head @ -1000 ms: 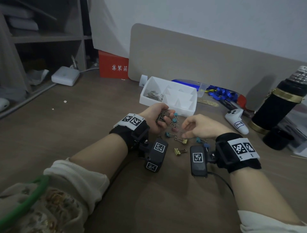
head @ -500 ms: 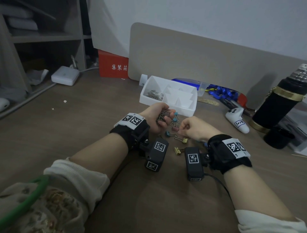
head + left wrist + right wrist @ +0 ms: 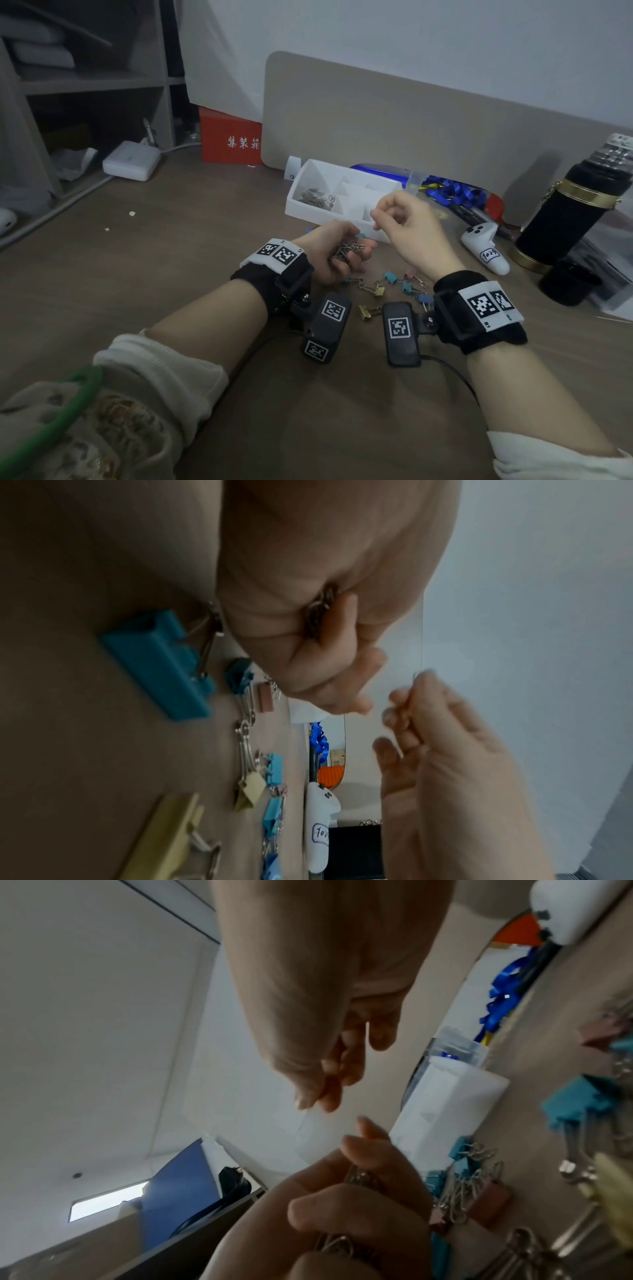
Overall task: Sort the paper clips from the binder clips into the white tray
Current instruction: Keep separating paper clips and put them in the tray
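My left hand (image 3: pixel 337 250) rests on the table, gripping a bunch of silver paper clips (image 3: pixel 344 251) that also show in the right wrist view (image 3: pixel 363 1175). My right hand (image 3: pixel 375 221) is raised above it, in front of the white tray (image 3: pixel 308 214). Its thumb and forefinger pinch together in the right wrist view (image 3: pixel 315 1102). Only a thin wire tip shows above that hand (image 3: pixel 407 693), seemingly one paper clip. More paper clips (image 3: pixel 317 200) lie in the tray's left compartment. Coloured binder clips (image 3: pixel 390 277) are scattered on the table below my right wrist, and appear in the left wrist view (image 3: pixel 157 664).
A white controller (image 3: pixel 484 250) and a black flask (image 3: pixel 565 219) stand to the right. Blue lanyards (image 3: pixel 452 193) lie behind the tray against a beige board (image 3: pixel 411 120). A red box (image 3: pixel 231 137) and a white adapter (image 3: pixel 132 161) sit at the back left.
My right hand has lifted off the binder clip pile and moved up and away toward the tray, fingers pinched. The left hand stays put with its bunch of paper clips.
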The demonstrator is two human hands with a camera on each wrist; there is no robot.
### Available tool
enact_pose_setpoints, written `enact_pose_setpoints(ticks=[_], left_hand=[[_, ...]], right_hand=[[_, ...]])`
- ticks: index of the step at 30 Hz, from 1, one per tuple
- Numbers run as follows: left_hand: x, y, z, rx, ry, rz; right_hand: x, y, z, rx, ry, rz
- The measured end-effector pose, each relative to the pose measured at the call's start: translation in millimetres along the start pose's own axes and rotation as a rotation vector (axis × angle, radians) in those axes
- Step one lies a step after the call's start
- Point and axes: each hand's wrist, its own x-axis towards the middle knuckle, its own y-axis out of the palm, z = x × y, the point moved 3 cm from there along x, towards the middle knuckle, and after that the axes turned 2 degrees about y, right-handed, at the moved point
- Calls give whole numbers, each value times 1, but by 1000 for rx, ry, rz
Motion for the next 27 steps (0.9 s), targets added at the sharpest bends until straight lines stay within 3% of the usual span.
enact_pose_setpoints(ticks=[5,9,12,17,27], left_hand=[[-1,6,1,33,-2,67],[1,1,-1,-42,48,19],[3,-2,-1,-61,55,-3],[3,0,-1,-67,53,0],[3,-1,-1,-62,57,-11]], right_hand=[[-6,7,11,65,-47,154],[-2,1,1,2,-63,73],[-1,-8,-13,-188,31,116],[-8,-17,-39,-512,314,396],[-14,-17,-49,-521,397,402]])
